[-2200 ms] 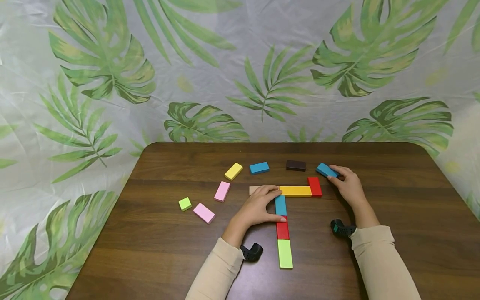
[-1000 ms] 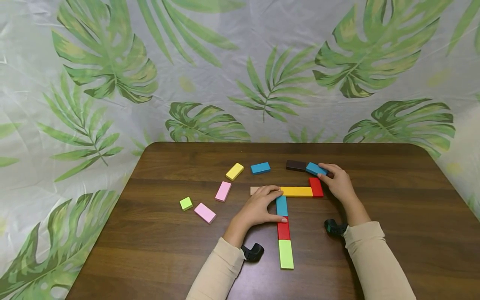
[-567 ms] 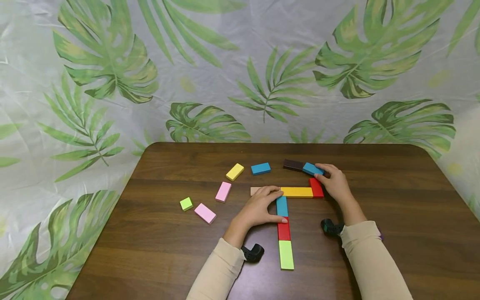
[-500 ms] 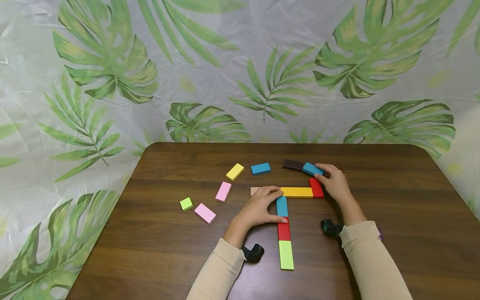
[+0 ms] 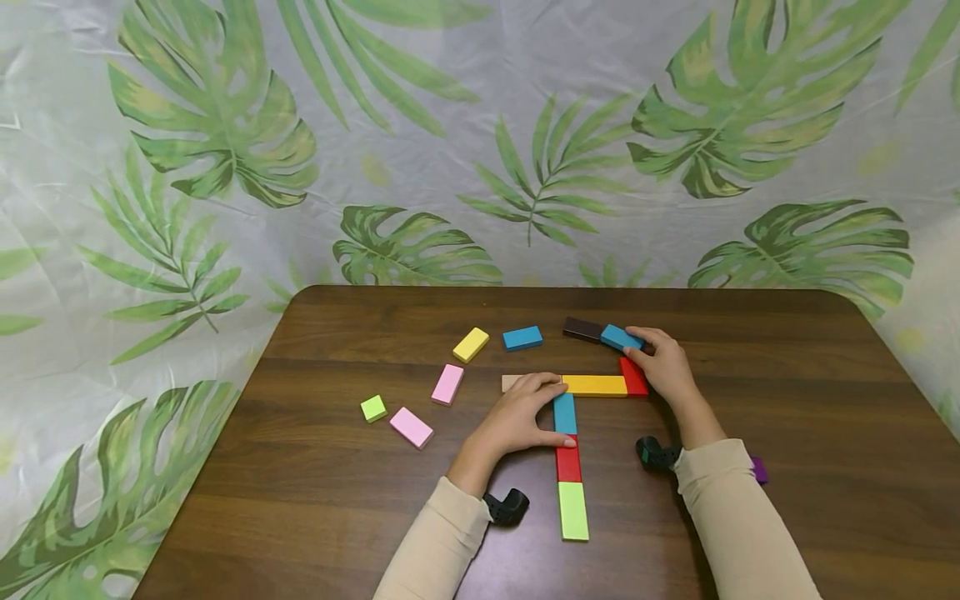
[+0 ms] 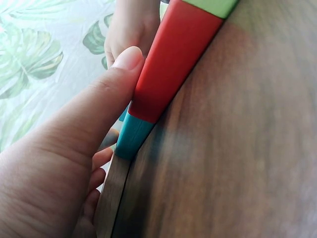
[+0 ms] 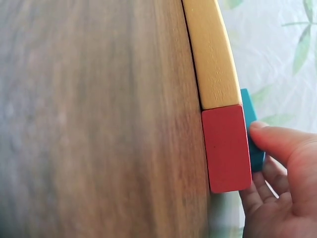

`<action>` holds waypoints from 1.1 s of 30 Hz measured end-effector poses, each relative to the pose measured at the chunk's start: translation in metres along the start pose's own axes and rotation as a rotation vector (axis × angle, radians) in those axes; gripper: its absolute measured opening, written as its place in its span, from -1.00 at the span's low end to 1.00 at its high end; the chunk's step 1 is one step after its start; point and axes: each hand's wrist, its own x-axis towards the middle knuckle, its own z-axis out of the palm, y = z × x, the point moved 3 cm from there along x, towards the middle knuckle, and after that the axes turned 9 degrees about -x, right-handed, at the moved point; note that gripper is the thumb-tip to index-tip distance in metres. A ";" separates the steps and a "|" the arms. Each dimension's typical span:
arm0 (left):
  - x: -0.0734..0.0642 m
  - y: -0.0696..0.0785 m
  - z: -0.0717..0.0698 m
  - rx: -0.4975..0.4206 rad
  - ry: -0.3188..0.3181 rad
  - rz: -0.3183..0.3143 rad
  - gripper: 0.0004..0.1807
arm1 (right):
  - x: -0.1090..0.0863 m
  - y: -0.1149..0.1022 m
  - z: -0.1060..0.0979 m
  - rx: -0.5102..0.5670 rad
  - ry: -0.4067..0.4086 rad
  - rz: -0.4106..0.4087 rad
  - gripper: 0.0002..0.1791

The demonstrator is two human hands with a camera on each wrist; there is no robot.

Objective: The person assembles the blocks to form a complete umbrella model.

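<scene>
My right hand (image 5: 666,367) pinches a blue block (image 5: 619,337) between thumb and fingers. The blue block's left end meets a dark brown block (image 5: 582,329) at the back of the table. In the right wrist view the thumb lies on this blue block (image 7: 254,141), just behind a red block (image 7: 227,148). My left hand (image 5: 513,417) rests spread over a T of flat blocks. Its thumb is on the red block (image 5: 568,463) of the stem, between a teal block (image 5: 565,414) and a lime green block (image 5: 573,511); its fingers reach the crossbar, partly hiding a beige block (image 5: 509,383).
An orange-yellow block (image 5: 595,386) runs along the crossbar to another red block (image 5: 632,375). Loose on the left lie a blue block (image 5: 522,338), a yellow one (image 5: 470,344), two pink blocks (image 5: 447,385) and a small green block (image 5: 373,408). Something purple (image 5: 761,469) shows beside the right sleeve.
My right hand has slid the blue block left until it met the dark brown block, which has shifted slightly left and turned. The purple thing has come out from behind the sleeve. My left hand stays put.
</scene>
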 end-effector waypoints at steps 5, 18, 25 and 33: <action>0.000 0.001 -0.001 -0.001 0.005 0.007 -0.11 | 0.001 0.001 0.002 0.003 -0.010 0.012 -0.58; -0.001 0.002 -0.002 0.000 0.018 0.021 -0.12 | 0.000 0.002 0.003 0.033 -0.033 0.014 -0.58; 0.000 0.001 -0.001 0.003 0.020 0.024 -0.12 | 0.000 0.003 0.004 0.048 -0.052 0.027 -0.59; -0.001 0.001 -0.002 -0.011 0.006 0.006 -0.11 | 0.000 0.004 0.005 0.048 -0.061 0.051 -0.59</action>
